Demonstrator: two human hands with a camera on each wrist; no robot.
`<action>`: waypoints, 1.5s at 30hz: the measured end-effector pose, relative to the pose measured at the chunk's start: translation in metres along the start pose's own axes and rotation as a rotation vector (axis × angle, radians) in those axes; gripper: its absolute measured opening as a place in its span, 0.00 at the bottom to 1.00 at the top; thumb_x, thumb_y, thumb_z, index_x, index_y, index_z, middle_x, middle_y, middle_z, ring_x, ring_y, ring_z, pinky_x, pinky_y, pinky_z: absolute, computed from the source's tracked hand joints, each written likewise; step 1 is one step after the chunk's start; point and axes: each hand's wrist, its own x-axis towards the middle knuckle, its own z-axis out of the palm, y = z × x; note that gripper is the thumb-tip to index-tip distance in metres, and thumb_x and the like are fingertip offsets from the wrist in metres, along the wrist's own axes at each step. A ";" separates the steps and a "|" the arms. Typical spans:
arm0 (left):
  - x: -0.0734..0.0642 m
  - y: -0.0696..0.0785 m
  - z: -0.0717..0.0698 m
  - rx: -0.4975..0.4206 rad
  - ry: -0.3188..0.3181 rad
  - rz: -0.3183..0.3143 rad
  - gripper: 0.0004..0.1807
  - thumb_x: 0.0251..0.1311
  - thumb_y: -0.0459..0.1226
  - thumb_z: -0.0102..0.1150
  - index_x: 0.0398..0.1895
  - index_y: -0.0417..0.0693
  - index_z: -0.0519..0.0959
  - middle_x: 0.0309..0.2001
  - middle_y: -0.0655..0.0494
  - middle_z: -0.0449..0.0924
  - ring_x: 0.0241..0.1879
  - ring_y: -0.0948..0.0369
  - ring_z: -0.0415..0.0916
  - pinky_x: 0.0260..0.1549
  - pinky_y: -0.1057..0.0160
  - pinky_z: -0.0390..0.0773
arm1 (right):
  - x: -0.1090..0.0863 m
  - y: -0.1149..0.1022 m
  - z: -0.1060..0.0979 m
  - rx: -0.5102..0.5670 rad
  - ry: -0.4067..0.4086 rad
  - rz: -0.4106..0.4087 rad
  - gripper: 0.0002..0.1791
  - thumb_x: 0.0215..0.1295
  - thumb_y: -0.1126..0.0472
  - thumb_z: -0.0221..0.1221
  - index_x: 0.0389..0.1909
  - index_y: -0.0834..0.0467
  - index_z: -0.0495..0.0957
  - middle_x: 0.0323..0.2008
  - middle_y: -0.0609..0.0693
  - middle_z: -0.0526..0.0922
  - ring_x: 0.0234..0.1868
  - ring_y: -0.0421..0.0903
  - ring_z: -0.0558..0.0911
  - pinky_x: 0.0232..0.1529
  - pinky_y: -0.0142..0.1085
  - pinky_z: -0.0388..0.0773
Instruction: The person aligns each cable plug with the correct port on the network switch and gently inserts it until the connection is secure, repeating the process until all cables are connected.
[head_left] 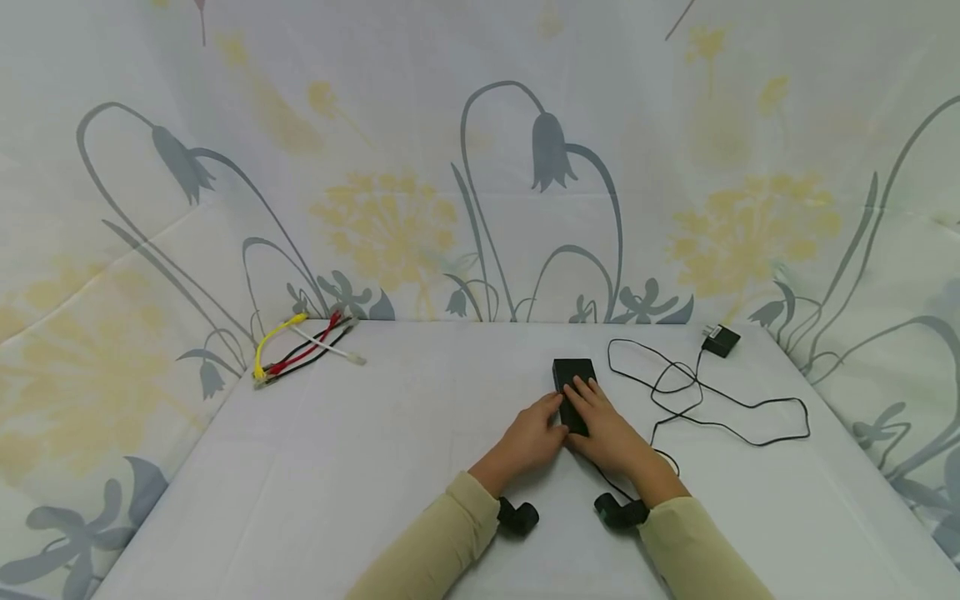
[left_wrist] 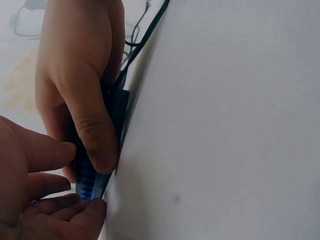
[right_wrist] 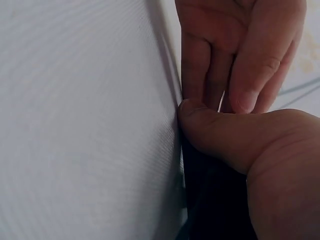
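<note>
A black network switch (head_left: 567,375) lies on the white table in front of me, its long side running away from me. My right hand (head_left: 611,433) grips it from the right, fingers spread over the top and thumb at the near end. From the left, my left hand (head_left: 530,437) holds its edge between thumb and fingers. In the left wrist view, a row of bluish ports (left_wrist: 87,184) shows between the two hands. A thin black cord (left_wrist: 145,37) runs from behind the right hand. Much of the switch is hidden under the hands.
A black power adapter (head_left: 722,341) lies at the back right, its cord (head_left: 750,406) looped across the table. At the back left is a small pile of short cables (head_left: 307,347) in yellow, red, black and white. A flowered curtain (head_left: 420,167) stands behind the table.
</note>
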 end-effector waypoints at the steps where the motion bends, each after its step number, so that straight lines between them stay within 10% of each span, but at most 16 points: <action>1: 0.000 -0.001 -0.001 0.006 0.001 0.000 0.29 0.69 0.39 0.50 0.72 0.40 0.61 0.73 0.47 0.60 0.70 0.52 0.62 0.67 0.53 0.65 | 0.000 -0.001 0.000 0.001 0.004 0.000 0.42 0.65 0.55 0.61 0.74 0.62 0.53 0.76 0.62 0.48 0.76 0.65 0.43 0.68 0.64 0.55; 45: -0.027 -0.076 -0.091 0.068 0.089 -0.143 0.29 0.69 0.40 0.52 0.71 0.43 0.63 0.71 0.43 0.63 0.72 0.47 0.58 0.70 0.49 0.59 | -0.001 -0.005 0.000 0.021 -0.014 0.042 0.44 0.64 0.50 0.62 0.75 0.59 0.52 0.77 0.59 0.46 0.77 0.63 0.41 0.69 0.64 0.52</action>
